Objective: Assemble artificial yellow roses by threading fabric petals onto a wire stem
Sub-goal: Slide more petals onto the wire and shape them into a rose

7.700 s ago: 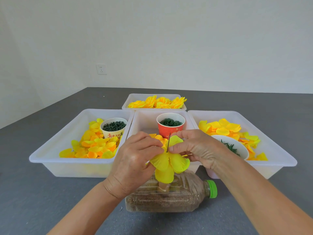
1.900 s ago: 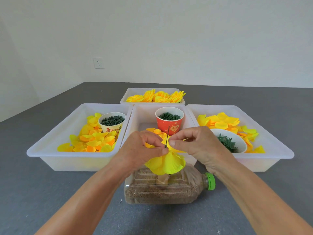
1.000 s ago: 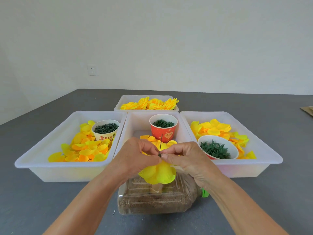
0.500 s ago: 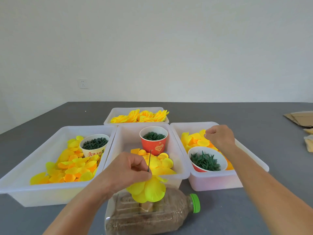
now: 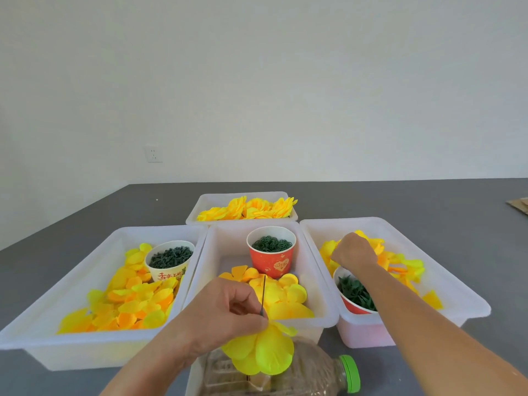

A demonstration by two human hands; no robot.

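A person's left hand (image 5: 228, 312) pinches the upright wire stem (image 5: 263, 292) just above a layer of yellow fabric petals (image 5: 261, 352) already threaded on it, fingers curled tight at the wire. The half-built rose stands near the table's front edge, over a clear plastic bottle (image 5: 285, 375) with a green cap (image 5: 350, 372) that lies on its side with a brown filling inside; the foot of the wire is hidden behind the petals.

The right hand (image 5: 353, 251), which a second ago worked at the stem alongside the left, has let go and reached into the right-hand white tray (image 5: 457, 284). Its fingers are bent down among the loose yellow petals (image 5: 400, 264) there; whether they have closed on one cannot be told, as the back of the hand hides the fingertips. A red cup of green leaf pieces (image 5: 354, 292) sits in the same tray, just nearer than the hand.

The shift suggests one petal layer is seated and the next is being fetched, with the left hand's grip keeping the stack from sliding meanwhile.

The middle tray (image 5: 323, 295) holds more petals and a red cup of green rings (image 5: 273, 255); the left tray (image 5: 57, 295) holds orange and yellow petals and a cream cup of dark green parts (image 5: 170, 260). Finished yellow roses (image 5: 248, 208) fill the tray at the back, toward the table's far edge. The bare length of wire above the left hand leaves room for further layers.
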